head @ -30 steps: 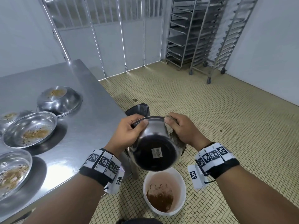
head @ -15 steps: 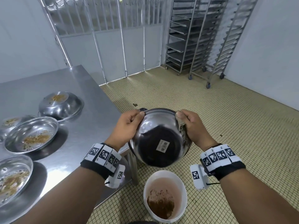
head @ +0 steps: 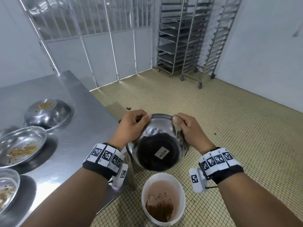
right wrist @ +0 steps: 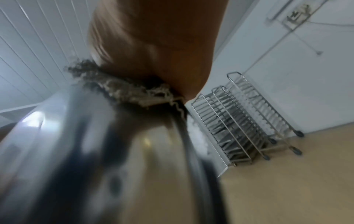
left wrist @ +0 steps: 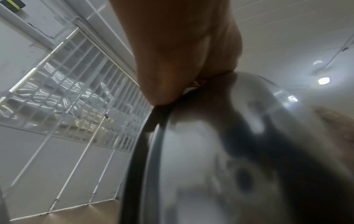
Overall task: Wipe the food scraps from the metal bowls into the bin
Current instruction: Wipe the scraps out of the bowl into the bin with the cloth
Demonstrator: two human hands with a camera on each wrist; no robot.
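Observation:
I hold a metal bowl (head: pixel 157 145) tipped away from me, its underside with a barcode sticker facing up, above a white bin (head: pixel 164 197) that has brown scraps inside. My left hand (head: pixel 132 126) grips the bowl's left rim (left wrist: pixel 151 151), thumb on the outside. My right hand (head: pixel 190 130) grips the right rim together with a beige cloth (head: pixel 179 135), which the right wrist view shows as a frayed cloth (right wrist: pixel 122 89) pressed on the bowl (right wrist: pixel 95 151). The bowl's inside is hidden.
A steel table (head: pixel 78 128) stands on my left. On it are an upturned bowl (head: pixel 49 113) with scraps on its base and two dishes holding scraps (head: pixel 21 145) (head: pixel 6 189). Wheeled tray racks (head: pixel 188 38) stand at the far wall on the tiled floor.
Both hands have lifted the bowl higher above the bin and turned it, so more of its base faces me. The view has tilted up slightly.

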